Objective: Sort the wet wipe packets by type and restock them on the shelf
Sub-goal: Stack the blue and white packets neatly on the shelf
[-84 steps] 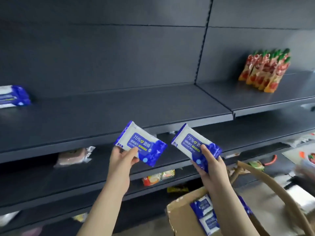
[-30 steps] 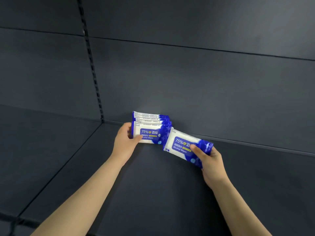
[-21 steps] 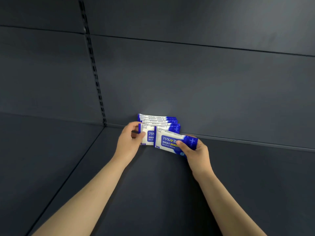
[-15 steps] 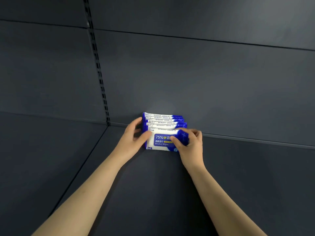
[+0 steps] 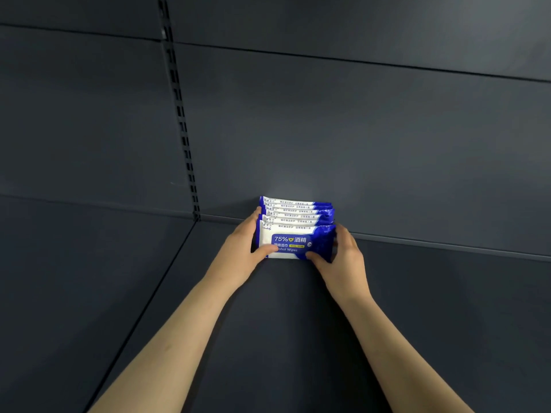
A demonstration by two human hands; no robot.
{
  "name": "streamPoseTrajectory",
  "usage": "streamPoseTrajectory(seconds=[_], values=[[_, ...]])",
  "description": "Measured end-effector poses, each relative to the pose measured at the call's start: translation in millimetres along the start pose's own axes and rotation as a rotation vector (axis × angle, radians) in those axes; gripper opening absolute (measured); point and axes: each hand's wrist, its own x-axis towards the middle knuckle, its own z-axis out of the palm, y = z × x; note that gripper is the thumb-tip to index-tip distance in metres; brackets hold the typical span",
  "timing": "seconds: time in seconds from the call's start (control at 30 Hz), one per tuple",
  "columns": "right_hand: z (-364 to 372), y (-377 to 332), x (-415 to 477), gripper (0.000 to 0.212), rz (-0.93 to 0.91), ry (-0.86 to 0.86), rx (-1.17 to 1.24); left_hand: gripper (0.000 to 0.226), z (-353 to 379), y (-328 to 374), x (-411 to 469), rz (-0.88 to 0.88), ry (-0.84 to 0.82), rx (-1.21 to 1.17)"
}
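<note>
Head view: front packet (image 5: 293, 242) stands on its long edge at the back of the shelf (image 5: 268, 323), long axis left-right, printed face toward the camera, flush against the row of packets (image 5: 298, 211) lined up to the back panel (image 5: 328, 144) (all the same blue-white type). Left hand (image 5: 238, 254) and right hand (image 5: 343, 257) each clasp an end of it, thumbs on its face, fingers curled round the sides. A second ago the right hand held it tilted, off to the row's right; now it sits square in line.
</note>
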Motion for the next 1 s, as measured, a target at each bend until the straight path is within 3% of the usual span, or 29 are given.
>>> streamPoseTrajectory(seconds=[0.27,0.37,0.47,0.57,0.8,1.0], values=[[3,0,1,0.067,0.009,0.0,-0.093,0.081,10,-9,5,-0.005,0.005,0.081],[0,4,3,0.063,0.052,-0.044,-0.06,0.084,8,-7,4,-0.043,0.004,0.007],[-14,4,1,0.066,0.149,-0.078,0.15,0.09,2,-3,-4,-0.176,0.04,-0.19],[-34,2,-7,0.062,0.252,-0.001,0.434,0.082,-6,10,-15,-0.221,0.183,-0.347],[-127,10,-58,0.055,0.223,0.147,0.574,0.062,13,90,-55,-0.075,0.305,-0.34],[-248,53,-149,0.049,0.223,0.312,0.533,0.062,96,193,-106,0.014,0.15,-0.37]])
